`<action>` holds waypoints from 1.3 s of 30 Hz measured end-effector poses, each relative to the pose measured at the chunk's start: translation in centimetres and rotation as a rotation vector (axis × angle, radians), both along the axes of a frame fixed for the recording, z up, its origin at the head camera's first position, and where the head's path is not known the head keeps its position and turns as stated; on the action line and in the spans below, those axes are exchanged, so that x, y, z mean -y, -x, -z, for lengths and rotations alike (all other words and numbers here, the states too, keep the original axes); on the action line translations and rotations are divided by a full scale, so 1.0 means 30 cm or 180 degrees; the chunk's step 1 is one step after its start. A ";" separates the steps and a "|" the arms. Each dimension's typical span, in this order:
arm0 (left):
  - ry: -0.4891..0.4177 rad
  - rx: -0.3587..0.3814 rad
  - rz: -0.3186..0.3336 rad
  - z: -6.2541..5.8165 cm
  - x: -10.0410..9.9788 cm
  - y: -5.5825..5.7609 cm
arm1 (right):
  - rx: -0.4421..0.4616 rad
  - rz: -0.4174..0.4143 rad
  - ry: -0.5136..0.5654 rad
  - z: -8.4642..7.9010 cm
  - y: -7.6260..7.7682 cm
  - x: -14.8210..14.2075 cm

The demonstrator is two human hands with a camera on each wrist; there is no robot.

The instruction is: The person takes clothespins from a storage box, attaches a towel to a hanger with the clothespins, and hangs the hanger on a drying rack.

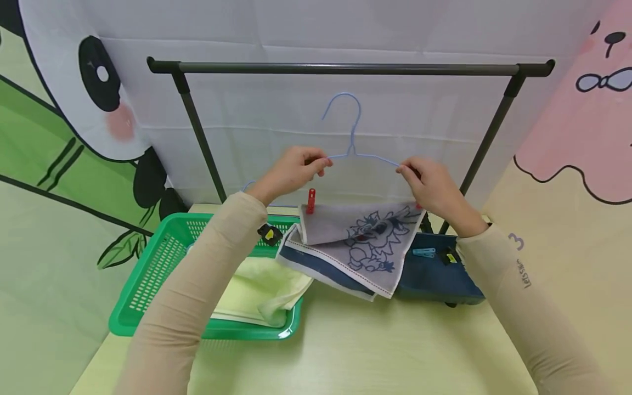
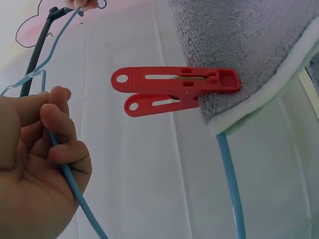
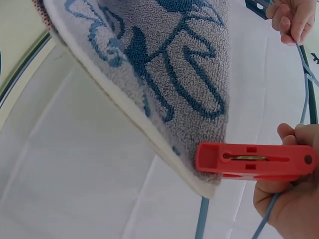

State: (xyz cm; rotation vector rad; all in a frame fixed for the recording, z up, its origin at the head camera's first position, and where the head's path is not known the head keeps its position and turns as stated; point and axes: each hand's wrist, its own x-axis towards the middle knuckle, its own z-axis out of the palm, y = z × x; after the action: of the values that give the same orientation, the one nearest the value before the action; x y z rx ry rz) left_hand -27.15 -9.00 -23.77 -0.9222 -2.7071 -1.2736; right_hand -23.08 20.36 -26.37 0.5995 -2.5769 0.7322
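Note:
Both hands hold a light blue wire hanger point(image 1: 353, 131) by its sloping shoulders, its hook upward. My left hand point(image 1: 301, 167) grips the left side, fingers curled round the wire in the left wrist view. On the other shoulder, my right hand point(image 1: 429, 184) pinches the wire. A grey towel point(image 1: 326, 219) with white edging and a dark blue cartoon drawing hangs over the hanger's lower bar. One red clothespin point(image 1: 310, 201) clamps its left top corner. Another red clothespin point(image 3: 254, 160) bites the right corner, overlapping the right hand in the right wrist view.
A dark rack with a horizontal bar point(image 1: 345, 68) stands behind the hanger. On the table point(image 1: 345, 356), a green basket point(image 1: 242, 333) holds yellow-green cloth point(image 1: 261, 285). Behind the towel at right sits a dark blue container point(image 1: 444, 285) with a blue clothespin point(image 1: 423, 252).

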 end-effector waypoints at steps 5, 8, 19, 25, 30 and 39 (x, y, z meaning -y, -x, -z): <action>-0.0012 0.0035 -0.0004 -0.029 0.011 0.011 | -0.0060 0.0075 -0.0018 -0.041 -0.004 0.005; -0.0049 0.0029 -0.0030 -0.045 0.019 0.019 | -0.0133 0.0130 -0.0023 -0.064 -0.006 0.010; -0.0071 -0.0398 -0.0313 -0.080 0.016 0.035 | -0.0366 0.0289 -0.0044 -0.147 0.004 0.037; -0.0211 -0.0665 -0.0590 -0.088 -0.003 0.052 | -0.0519 0.0374 0.0019 -0.166 0.017 0.061; -0.0406 -0.0677 -0.0841 -0.096 -0.025 0.073 | -0.0505 0.0476 0.0124 -0.173 0.027 0.083; -0.0350 -0.0641 -0.1047 -0.108 -0.050 0.119 | -0.0150 0.0734 0.0272 -0.180 0.048 0.104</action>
State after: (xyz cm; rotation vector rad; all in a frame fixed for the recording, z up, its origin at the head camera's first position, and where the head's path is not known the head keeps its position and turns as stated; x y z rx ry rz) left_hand -30.72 -7.50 -20.52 -0.5324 -2.4736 -1.1779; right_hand -24.52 17.24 -20.97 0.2832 -2.5023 0.7355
